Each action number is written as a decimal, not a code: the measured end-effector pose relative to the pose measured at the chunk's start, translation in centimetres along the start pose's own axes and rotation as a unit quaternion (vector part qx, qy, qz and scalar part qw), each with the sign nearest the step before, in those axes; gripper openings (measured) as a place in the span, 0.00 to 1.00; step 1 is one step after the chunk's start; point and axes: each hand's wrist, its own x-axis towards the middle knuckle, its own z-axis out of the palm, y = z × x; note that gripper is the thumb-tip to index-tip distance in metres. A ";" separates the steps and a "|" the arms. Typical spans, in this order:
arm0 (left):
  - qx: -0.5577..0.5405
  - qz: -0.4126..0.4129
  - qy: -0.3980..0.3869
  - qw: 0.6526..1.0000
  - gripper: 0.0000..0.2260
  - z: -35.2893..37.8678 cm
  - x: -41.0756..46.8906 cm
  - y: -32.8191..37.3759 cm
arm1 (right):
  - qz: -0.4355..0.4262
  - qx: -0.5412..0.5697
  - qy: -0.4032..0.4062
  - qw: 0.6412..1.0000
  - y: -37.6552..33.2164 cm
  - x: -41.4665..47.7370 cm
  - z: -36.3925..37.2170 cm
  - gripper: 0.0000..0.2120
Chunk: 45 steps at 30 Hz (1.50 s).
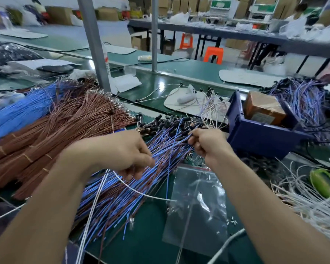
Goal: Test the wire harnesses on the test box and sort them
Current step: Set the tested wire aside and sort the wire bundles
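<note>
The harnesses (122, 197) lay near-left to far-right; the left hand (122, 149) gripped them mid-bundle, the right hand (206, 141) pinched them nearer the far connectors (168, 122).

Both bare forearms reach forward from the lower corners and draw closer together. The left hand (122, 151) is knuckles-up, its fingers (141, 168) curled down around blue wires (166, 149). The right hand (208, 143) is fisted, pinching the same wires.

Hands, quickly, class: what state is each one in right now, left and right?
Left hand: fingers curled, gripping wires of the blue-and-brown harness pile.
Right hand: fingers curled, pinching a few wires of the same pile.
</note>
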 end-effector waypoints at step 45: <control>-0.259 0.092 0.354 0.894 0.07 12.9 10.1 7.3 | -0.027 0.134 -0.098 0.986 4.5 -5.7 -16.9 0.14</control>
